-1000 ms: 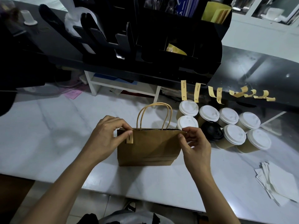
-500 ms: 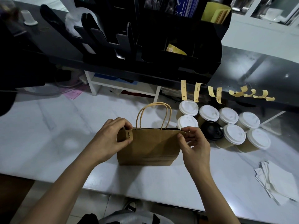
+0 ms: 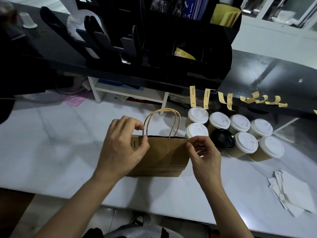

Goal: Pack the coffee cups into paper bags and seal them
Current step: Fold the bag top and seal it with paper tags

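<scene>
Bag: brown paper bag with twisted handles (image 3: 159, 157) stands at the white counter (image 3: 51, 152) centre; lidded paper coffee cups (image 3: 240, 134) at 2 o'clock.
Left hand: left hand (image 3: 121, 148) has moved from the corner; thumb now presses the tan sticker strip (image 3: 134, 143) onto the bag's top edge.
Right hand: right hand (image 3: 204, 155) still pinches the right top corner.

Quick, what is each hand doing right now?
Left hand: pinches the top left corner of the paper bag, by its sticker.
Right hand: pinches the bag's top right corner.

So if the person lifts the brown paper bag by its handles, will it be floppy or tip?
The paper bag stands upright unaided, so it is probably fairly stiff. Its handles are thin loops, likely bendable. It may sway if its load, hidden here, sits unevenly.
</scene>
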Action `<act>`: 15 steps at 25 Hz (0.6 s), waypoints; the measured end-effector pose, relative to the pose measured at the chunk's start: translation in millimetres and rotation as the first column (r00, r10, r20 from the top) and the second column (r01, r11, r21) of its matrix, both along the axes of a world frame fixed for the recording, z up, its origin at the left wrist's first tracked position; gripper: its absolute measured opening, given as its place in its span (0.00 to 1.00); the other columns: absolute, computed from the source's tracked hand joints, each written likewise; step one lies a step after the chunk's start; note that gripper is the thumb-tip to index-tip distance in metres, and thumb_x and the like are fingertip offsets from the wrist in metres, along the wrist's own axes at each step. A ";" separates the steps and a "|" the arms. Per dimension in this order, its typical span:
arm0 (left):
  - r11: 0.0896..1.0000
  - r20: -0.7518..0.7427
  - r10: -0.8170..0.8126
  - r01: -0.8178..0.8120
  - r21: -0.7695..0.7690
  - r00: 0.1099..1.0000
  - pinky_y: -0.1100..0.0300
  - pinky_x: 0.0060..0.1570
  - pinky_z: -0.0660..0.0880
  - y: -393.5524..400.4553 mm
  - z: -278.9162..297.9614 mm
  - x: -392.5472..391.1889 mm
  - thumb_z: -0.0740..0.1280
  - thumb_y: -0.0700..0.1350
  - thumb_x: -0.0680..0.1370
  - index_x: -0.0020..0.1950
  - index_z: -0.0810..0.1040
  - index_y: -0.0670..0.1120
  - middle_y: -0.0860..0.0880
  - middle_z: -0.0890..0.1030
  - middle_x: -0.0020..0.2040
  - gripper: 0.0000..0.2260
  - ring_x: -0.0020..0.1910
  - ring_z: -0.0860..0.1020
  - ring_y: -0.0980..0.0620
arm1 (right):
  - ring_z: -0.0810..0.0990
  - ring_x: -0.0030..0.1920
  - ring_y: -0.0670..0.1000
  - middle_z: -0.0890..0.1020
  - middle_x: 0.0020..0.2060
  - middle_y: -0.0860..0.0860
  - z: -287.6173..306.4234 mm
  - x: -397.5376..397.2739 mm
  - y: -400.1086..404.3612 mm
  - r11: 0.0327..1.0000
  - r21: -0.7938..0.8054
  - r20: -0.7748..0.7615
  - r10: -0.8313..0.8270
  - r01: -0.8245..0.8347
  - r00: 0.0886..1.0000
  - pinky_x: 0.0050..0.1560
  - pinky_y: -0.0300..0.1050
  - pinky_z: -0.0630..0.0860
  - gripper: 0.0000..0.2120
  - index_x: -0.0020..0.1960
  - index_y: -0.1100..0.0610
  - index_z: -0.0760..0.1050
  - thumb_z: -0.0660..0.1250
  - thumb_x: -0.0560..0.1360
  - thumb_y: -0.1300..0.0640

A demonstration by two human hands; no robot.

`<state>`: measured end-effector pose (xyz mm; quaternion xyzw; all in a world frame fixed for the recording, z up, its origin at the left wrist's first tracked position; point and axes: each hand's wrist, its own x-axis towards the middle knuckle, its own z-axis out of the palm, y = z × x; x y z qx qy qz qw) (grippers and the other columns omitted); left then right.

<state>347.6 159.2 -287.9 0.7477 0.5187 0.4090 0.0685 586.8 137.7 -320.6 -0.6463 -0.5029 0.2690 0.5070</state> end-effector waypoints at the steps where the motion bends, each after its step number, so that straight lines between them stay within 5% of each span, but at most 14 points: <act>1: 0.997 -0.003 0.003 -0.003 0.072 1.000 0.64 0.50 0.69 -3.7 1.2 9.1 0.68 0.45 0.76 0.51 0.75 0.45 0.51 0.76 0.48 0.06 0.48 0.72 0.53 | 0.80 0.41 0.48 0.82 0.38 0.45 0.2 0.0 0.1 1.000 0.000 -0.003 -0.001 0.001 1.000 0.39 0.35 0.73 0.10 0.47 0.47 0.79 0.74 0.75 0.62; 6: 0.991 -0.025 -0.132 0.132 0.001 0.991 0.58 0.55 0.78 -12.7 -2.6 43.4 0.72 0.40 0.76 0.60 0.77 0.43 0.47 0.81 0.54 0.13 0.55 0.79 0.49 | 0.80 0.41 0.47 0.82 0.41 0.42 2.4 1.9 0.8 1.000 -0.014 -0.027 0.007 -0.007 1.000 0.39 0.33 0.74 0.12 0.51 0.45 0.80 0.74 0.75 0.61; 10: 0.975 -0.039 -0.174 0.167 -0.143 0.984 0.57 0.63 0.77 -5.2 -6.4 58.4 0.72 0.41 0.77 0.76 0.66 0.46 0.47 0.79 0.64 0.29 0.64 0.77 0.51 | 0.81 0.43 0.46 0.83 0.43 0.41 4.7 4.1 4.0 0.999 -0.042 -0.006 0.016 -0.016 1.000 0.41 0.35 0.76 0.11 0.56 0.44 0.80 0.73 0.77 0.58; 15: 0.966 -0.043 -0.168 0.156 -0.207 0.985 0.62 0.57 0.76 9.9 -9.3 71.2 0.70 0.46 0.79 0.81 0.53 0.54 0.49 0.81 0.61 0.36 0.61 0.78 0.53 | 0.81 0.41 0.47 0.84 0.40 0.42 6.9 7.4 9.1 0.998 -0.050 0.004 0.038 -0.038 0.999 0.40 0.35 0.75 0.09 0.49 0.46 0.82 0.73 0.77 0.60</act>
